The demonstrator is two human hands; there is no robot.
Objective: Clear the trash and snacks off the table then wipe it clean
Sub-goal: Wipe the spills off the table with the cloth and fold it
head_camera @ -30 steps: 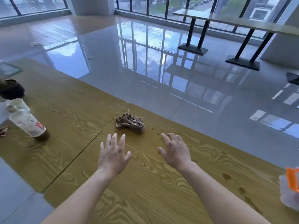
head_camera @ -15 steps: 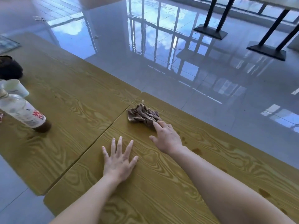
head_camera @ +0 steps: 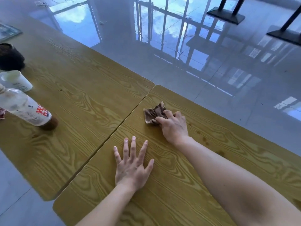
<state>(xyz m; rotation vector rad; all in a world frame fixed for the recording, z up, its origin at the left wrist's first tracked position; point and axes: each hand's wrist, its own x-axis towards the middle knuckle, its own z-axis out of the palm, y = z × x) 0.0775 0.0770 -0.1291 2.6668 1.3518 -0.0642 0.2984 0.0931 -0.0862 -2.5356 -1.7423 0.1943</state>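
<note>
Already the right hand closes on the crumpled brown cloth at frame centre-right. Dark spots lie just right of it; the left hand rests flat, empty, on the wood-grain table.

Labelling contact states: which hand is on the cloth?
The right hand: its fingers curl over the brown cloth near the table seam. The left hand lies flat, fingers spread, on bare table, apart from the cloth.
</note>
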